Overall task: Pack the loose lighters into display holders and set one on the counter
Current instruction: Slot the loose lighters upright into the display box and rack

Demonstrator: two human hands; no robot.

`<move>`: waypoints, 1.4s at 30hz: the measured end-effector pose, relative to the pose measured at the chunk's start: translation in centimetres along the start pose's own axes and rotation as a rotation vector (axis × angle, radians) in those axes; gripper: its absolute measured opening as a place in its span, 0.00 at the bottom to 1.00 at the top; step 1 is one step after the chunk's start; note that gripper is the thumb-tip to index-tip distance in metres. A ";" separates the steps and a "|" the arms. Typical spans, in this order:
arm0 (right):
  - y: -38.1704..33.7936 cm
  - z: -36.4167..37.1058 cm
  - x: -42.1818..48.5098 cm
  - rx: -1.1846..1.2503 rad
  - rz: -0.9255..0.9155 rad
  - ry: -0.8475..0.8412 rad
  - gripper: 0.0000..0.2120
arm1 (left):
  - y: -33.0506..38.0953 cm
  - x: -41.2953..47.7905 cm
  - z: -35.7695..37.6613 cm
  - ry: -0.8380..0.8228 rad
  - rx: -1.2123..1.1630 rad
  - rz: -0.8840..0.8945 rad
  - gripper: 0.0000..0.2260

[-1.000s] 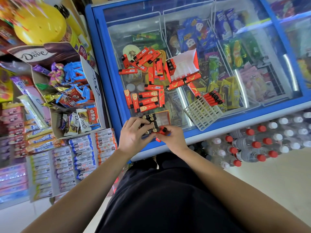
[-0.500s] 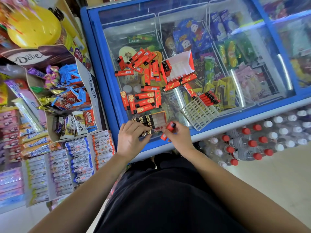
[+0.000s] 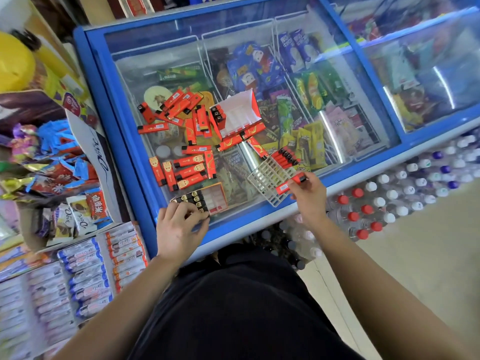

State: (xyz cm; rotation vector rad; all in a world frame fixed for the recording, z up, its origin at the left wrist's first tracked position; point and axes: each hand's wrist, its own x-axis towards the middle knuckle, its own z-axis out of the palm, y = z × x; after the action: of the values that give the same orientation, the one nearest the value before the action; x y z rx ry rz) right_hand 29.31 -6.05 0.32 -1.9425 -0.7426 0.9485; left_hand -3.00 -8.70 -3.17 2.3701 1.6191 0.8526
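The right hand (image 3: 309, 198) is pinching 1 red lighter (image 3: 285, 187) between thumb and fingertips, holding it over the near corner of the white grid holder (image 3: 267, 175) lying on the freezer lid (image 3: 124, 152). The left hand (image 3: 179, 227) is curling its fingers round the near end of the small red box (image 3: 215, 198), partly filled with lighters. Loose lighters (image 3: 189, 165) are lying on the glass beyond it.

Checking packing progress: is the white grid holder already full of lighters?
No, the white grid holder has red lighters only along its far edge; its other slots show empty.
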 end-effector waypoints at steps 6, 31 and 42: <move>0.3 -1.3 3.2 0.105 0.022 0.140 0.13 | -0.1 1.7 -0.2 -0.115 0.022 -0.089 0.24; -0.1 -0.2 5.5 -0.268 -0.061 0.078 0.14 | -1.1 2.7 -0.1 -0.266 -0.081 -0.142 0.34; 0.7 -0.5 5.8 -0.572 -0.208 0.018 0.16 | -1.1 2.7 -0.1 -0.279 -0.078 -0.142 0.34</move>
State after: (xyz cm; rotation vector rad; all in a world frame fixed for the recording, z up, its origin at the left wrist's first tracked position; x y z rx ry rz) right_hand 32.96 -2.08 -2.12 -2.2893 -1.2828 0.6293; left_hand -3.26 -5.87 -2.56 2.1760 1.5857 0.5221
